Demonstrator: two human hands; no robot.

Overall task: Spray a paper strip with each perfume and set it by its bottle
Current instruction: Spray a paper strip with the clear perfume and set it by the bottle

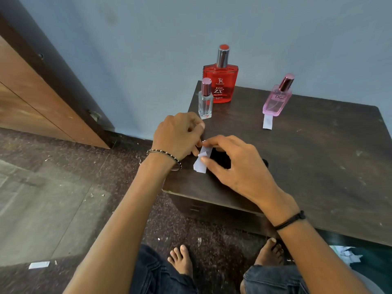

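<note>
1. Table (318, 155): dark wood, all bottles on it.
2. R hand (239, 164): palm down, thumb + index pinch paper strip (201, 164) at table's left front; other fingers loosely spread.
3. L hand (178, 136): fingers curled, tips pinch strip's top.
4. Red bottle (220, 83): at back.
5. Pink bottle (275, 100): second strip (267, 122) at base.
6. Clear bottle (205, 102): third strip (206, 117) at base.
</note>
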